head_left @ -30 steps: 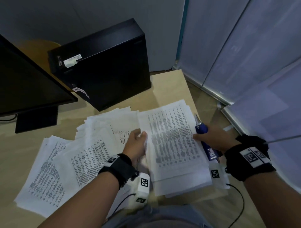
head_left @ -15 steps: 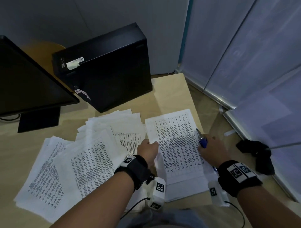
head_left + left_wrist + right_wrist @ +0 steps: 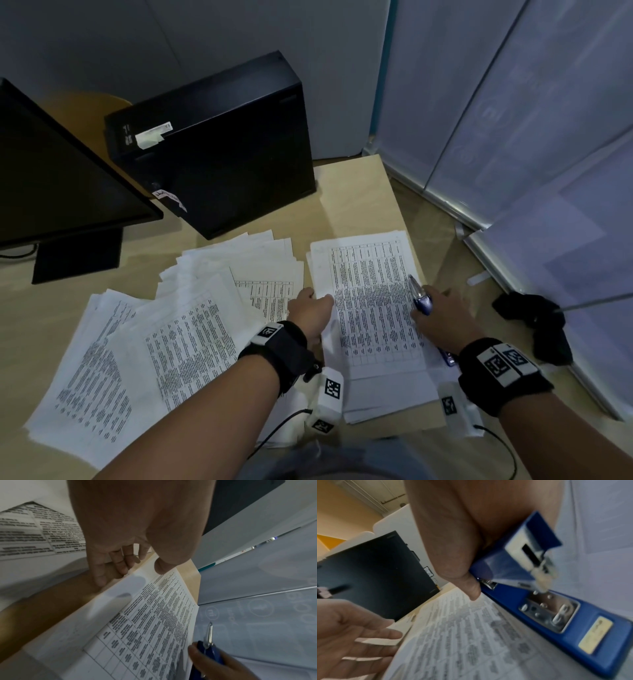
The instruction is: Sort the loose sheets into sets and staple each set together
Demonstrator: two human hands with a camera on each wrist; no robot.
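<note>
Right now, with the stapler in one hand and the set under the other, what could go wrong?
1. The right hand holds the blue stapler beside the set, whose lower sheets stick out unevenly; a staple may miss some.
2. The set lies near the desk edge and could slide off.

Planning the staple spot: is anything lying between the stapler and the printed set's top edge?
Nothing visible: the sheet lies bare beyond the blue stapler held in the right hand. The left hand sits at the opposite edge.
</note>
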